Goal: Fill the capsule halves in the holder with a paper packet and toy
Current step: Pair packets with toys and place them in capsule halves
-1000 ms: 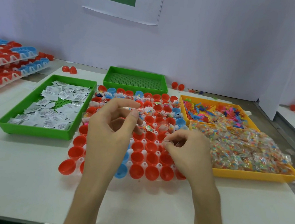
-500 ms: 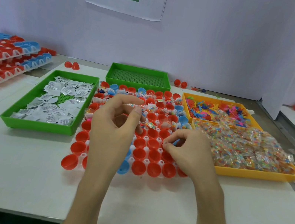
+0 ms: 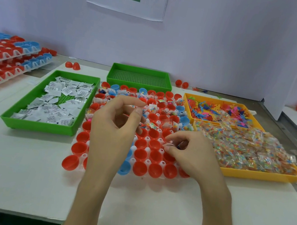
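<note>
**Two hands over the capsule holder, posture unchanged from half a second ago**

At 6 o'clock, nearest: white holder [image 3: 83, 156] of red and blue capsule halves [image 3: 140, 168], far rows carrying packets. Right hand [image 3: 191, 157] pinches a clear toy packet [image 3: 167, 145] between thumb and fingertips above the middle rows. Left hand [image 3: 113, 132] has its fingers curled and thumb near forefinger; contents not discernible. At 10 o'clock: green tray [image 3: 42, 128] of paper packets [image 3: 61, 101]. At 2 o'clock: yellow tray [image 3: 261, 175] of bagged toys [image 3: 246, 146]. At 12 o'clock, farthest: second green tray [image 3: 141, 70].
</note>
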Demonstrator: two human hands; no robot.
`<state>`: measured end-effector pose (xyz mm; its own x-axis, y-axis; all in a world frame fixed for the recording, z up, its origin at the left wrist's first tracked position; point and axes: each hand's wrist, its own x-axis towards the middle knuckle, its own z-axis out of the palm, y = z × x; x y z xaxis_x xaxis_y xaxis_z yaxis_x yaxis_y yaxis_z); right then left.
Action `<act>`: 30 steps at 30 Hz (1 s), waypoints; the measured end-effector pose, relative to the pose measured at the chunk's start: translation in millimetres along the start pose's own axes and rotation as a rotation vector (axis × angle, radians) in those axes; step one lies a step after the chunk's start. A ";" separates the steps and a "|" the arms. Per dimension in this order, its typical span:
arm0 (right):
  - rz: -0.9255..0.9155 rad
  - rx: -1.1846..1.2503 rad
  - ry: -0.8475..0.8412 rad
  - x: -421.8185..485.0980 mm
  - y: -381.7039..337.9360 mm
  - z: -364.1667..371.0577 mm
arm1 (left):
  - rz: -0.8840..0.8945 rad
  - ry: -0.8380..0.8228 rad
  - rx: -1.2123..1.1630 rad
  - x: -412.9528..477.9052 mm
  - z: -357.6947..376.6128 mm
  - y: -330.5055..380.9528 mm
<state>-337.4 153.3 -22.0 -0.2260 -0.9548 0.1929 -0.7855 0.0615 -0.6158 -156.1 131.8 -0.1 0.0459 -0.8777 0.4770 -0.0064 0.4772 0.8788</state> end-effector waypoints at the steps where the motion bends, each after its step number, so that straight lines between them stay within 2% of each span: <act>1: 0.007 0.011 0.014 -0.5 0.3 -1.0 | 0.001 0.000 0.004 0.4 0.0 -0.1; 12: -0.023 0.201 0.185 0.0 -0.5 -7.8 | -0.005 0.006 0.026 2.0 -3.6 0.4; 16: -0.048 0.386 0.311 0.5 2.0 -17.0 | -0.018 0.016 0.042 4.4 -6.7 -1.5; 20: -0.059 0.432 0.414 -1.1 7.3 -27.2 | -0.019 0.023 0.050 5.2 -9.3 -3.3; 22: -0.078 0.387 0.374 -2.7 10.0 -32.1 | -0.005 -0.007 0.071 5.8 -10.3 -4.3; 27: -0.116 0.089 0.047 -7.5 7.6 -31.8 | 0.033 -0.290 0.281 3.3 -3.7 -6.0; 30: -0.121 0.039 -0.016 -7.0 0.2 -25.4 | 0.036 -0.347 0.340 -0.2 1.6 -5.5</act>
<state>-350.6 167.4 -4.1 -0.1216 -0.9591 0.2555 -0.7831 -0.0655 -0.6185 -157.7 129.3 -5.1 -0.2954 -0.8514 0.4335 -0.3303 0.5167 0.7899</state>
